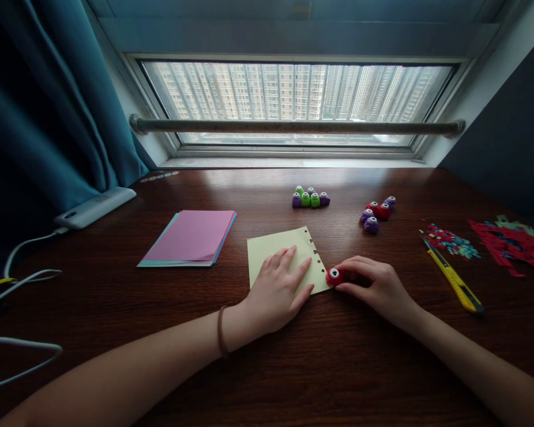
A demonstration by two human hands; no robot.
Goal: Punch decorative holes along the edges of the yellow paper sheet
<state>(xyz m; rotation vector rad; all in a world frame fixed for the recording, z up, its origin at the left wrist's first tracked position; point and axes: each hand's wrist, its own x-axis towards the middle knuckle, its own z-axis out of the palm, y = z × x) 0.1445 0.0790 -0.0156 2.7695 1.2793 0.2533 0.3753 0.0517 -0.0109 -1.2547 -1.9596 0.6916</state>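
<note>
A pale yellow sheet of paper (pixel 267 252) lies on the dark wooden table in front of me, with a row of small punched shapes along its right edge. My left hand (pixel 278 290) rests flat on the sheet, fingers spread. At the sheet's lower right corner is a red craft punch (pixel 330 277) with a white top bearing a dark mark. My right hand (pixel 376 287) grips this punch between thumb and fingers from the right. Whether the paper's corner sits inside the punch is too small to tell.
Pink and blue paper sheets (pixel 191 237) are stacked at left. Green and purple punches (pixel 310 198) stand behind the sheet, red and purple ones (pixel 378 212) right of them. A yellow utility knife (pixel 456 279), confetti (pixel 454 242) and red paper scraps (pixel 511 243) lie at right; a white power strip (pixel 95 207) at left.
</note>
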